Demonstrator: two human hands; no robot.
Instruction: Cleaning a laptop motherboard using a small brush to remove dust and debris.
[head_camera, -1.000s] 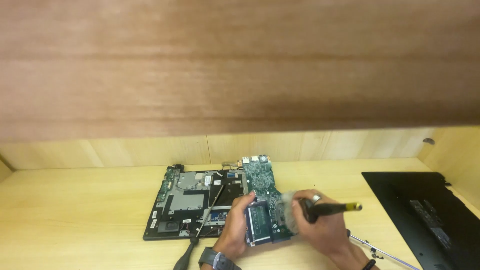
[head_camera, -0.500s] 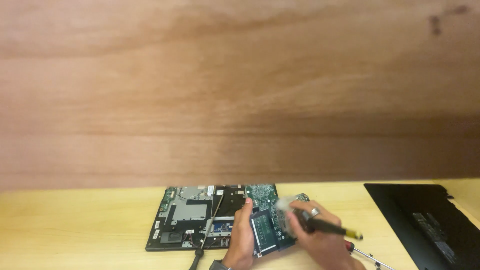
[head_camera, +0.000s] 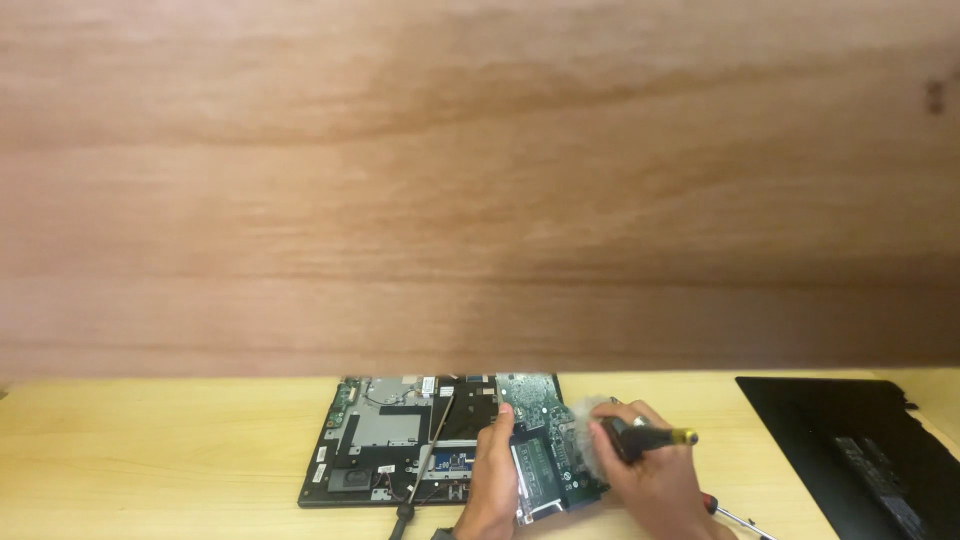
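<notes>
Two hands low at frame edge on the wooden desk (head_camera: 150, 440). Left hand (head_camera: 492, 478) flat, fingers spread narrow, pressing green circuit board (head_camera: 545, 445) over opened laptop chassis (head_camera: 400, 440). Right hand (head_camera: 648, 472) closed around screwdriver (head_camera: 655, 438), beside black panel (head_camera: 850, 440).

Broad brown wooden panel (head_camera: 480, 180) above a pale, evenly lit wooden tabletop (head_camera: 150, 450).

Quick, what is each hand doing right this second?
Left hand: open, fingers resting flat on the green circuit board.
Right hand: closed around a dark tool with a yellow tip, over the board.
</notes>
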